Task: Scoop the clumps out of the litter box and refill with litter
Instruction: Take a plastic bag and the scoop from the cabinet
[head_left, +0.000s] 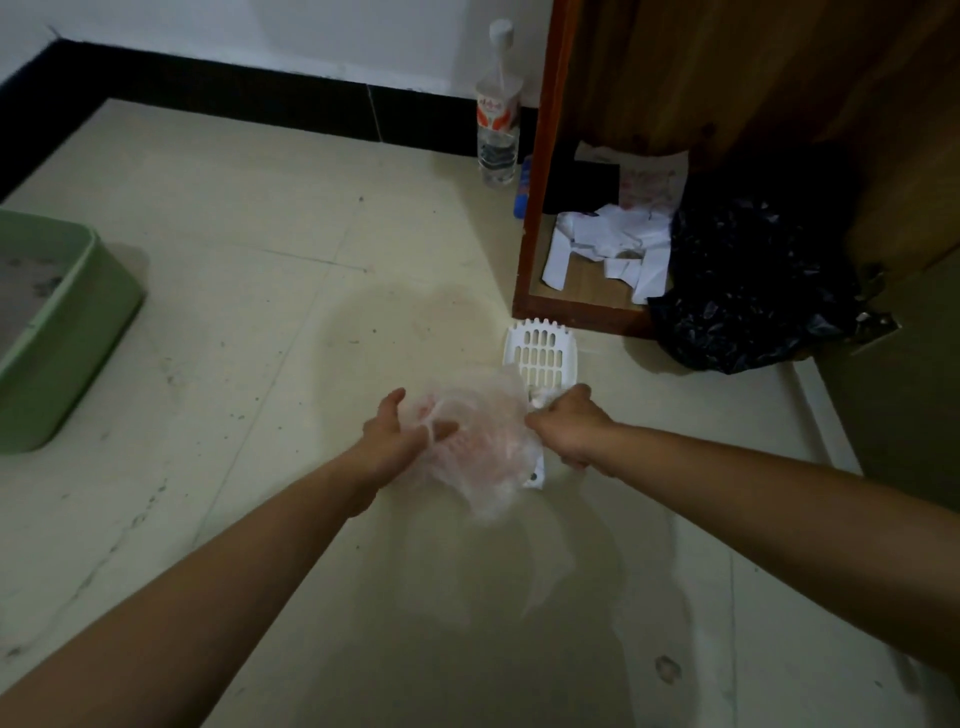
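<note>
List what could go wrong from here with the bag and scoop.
The plastic bag gripped by the left hand and right hand looks thin; a heavy load might tear it. The litter scoop sits partly behind the bag; its edges could snag the film. The green litter box sits far left of the bag, so carried waste could spill on the floor.

Head-worn view (wide-angle), forward and down over the floor

No text can be read: the red-and-white label on the plastic water bottle is too blurred, and the faint reddish print on the paper inside the wooden cabinet is illegible.
</note>
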